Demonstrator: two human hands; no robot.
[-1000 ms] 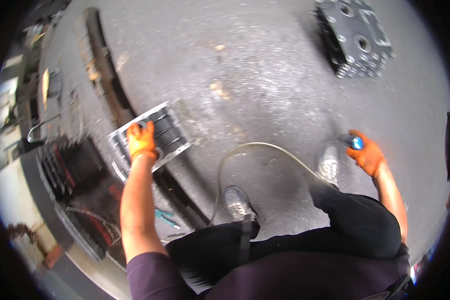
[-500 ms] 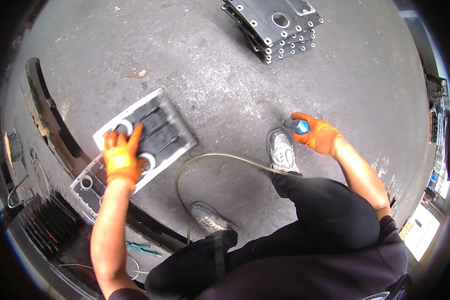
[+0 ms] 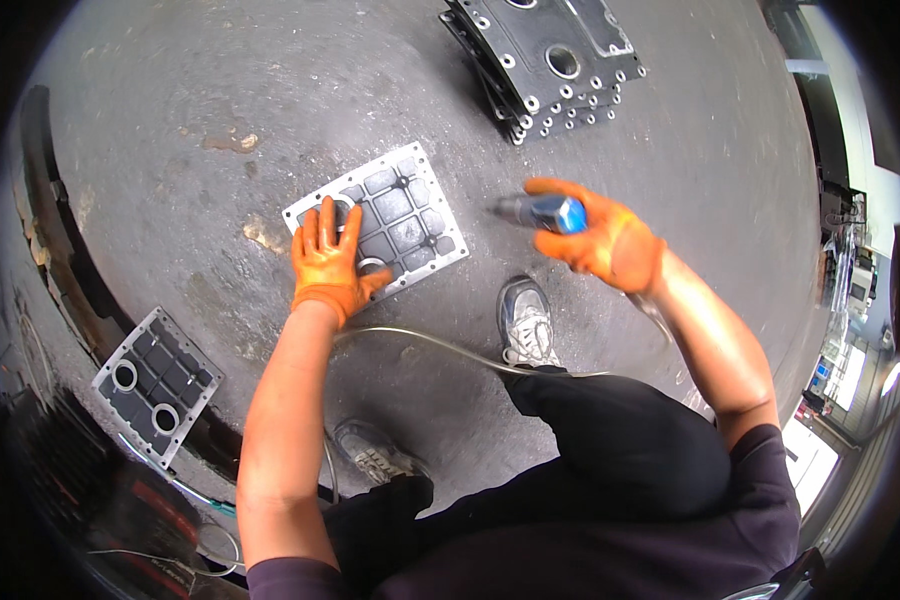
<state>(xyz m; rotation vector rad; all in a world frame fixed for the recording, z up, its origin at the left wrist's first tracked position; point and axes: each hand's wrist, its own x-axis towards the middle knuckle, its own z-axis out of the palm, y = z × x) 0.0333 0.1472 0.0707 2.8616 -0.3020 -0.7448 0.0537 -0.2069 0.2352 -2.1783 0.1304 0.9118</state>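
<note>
My left hand (image 3: 332, 262), in an orange glove, lies with fingers spread on a flat metal cover plate (image 3: 407, 233). The plate has a bright rim with bolt holes and a ribbed dark face; my fingers partly hide its two round rings. To the right, my gloved right hand (image 3: 610, 238) is closed around a blue-and-grey air tool (image 3: 558, 214). The tool's blurred grey end points left toward the plate. A pale hose (image 3: 440, 345) runs across my legs and shows again below my right wrist; its joint with the tool is hidden.
A stack of dark cover plates (image 3: 590, 75) stands at the far right. At the lower left, another plate (image 3: 150, 380) with two rings rests by a dark curved strip (image 3: 45, 190). My shoes (image 3: 527, 320) are close to the work, with the hose around them.
My left hand and the plate under it have moved right and away from me, apart from the other plate. My right hand has raised the tool and brought it left.
</note>
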